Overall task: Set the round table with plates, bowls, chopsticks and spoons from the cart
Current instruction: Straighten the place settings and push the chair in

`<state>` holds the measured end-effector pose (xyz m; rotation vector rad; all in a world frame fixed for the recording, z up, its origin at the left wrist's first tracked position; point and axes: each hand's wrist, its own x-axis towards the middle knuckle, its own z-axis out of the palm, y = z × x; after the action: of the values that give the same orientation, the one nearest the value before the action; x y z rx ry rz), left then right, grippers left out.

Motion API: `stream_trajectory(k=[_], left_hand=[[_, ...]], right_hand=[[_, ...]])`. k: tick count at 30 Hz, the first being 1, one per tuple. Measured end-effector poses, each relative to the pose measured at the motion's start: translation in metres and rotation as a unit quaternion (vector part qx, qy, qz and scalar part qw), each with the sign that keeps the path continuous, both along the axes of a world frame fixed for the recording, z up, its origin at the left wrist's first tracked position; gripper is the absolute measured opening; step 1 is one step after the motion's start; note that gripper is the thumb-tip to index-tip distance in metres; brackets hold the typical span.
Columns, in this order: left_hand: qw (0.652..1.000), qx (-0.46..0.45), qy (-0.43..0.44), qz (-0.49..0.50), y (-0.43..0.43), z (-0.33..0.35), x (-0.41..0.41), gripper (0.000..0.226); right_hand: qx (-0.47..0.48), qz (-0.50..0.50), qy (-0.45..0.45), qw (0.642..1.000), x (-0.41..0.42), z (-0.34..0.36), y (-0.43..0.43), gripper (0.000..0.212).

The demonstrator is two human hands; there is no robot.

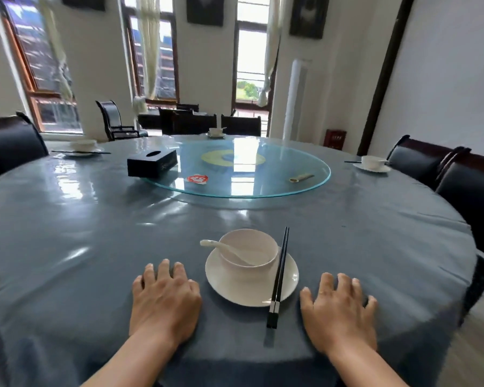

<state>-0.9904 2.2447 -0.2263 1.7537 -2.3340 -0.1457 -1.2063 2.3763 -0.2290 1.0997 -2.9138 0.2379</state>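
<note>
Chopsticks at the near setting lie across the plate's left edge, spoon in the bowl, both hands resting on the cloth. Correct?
One detail is wrong: in the head view the chopsticks lie across the right edge of the plate, not its left. The rest holds: the spoon sits in the bowl, and the left hand and right hand rest on the cloth.

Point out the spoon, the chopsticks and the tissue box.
spoon [224, 247], head view, on its handle.
chopsticks [279, 275], head view, mid-shaft.
tissue box [151, 166], head view, on its near side.

Print on the red sticker [197, 179], tissue box [152, 163] and red floor box [336, 139] is too blurred to read.
</note>
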Motion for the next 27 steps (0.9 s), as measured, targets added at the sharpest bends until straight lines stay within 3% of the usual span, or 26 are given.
stream_trajectory(k=[13, 19, 27], left_hand=[[0.999, -0.016, 0.04, 0.001, -0.004, -0.009, -0.001, 0.052], [0.992, -0.076, 0.055, -0.079, -0.002, -0.005, 0.0, 0.04], [0.985, -0.088, 0.08, -0.127, 0.001, 0.002, 0.002, 0.038]], right_hand=[[-0.019, -0.001, 0.02, 1.0, -0.003, -0.005, -0.003, 0.056], [0.0, -0.002, 0.033, 0.999, -0.004, -0.003, -0.008, 0.044], [-0.12, 0.1, 0.062, 0.986, -0.003, -0.004, -0.004, 0.034]])
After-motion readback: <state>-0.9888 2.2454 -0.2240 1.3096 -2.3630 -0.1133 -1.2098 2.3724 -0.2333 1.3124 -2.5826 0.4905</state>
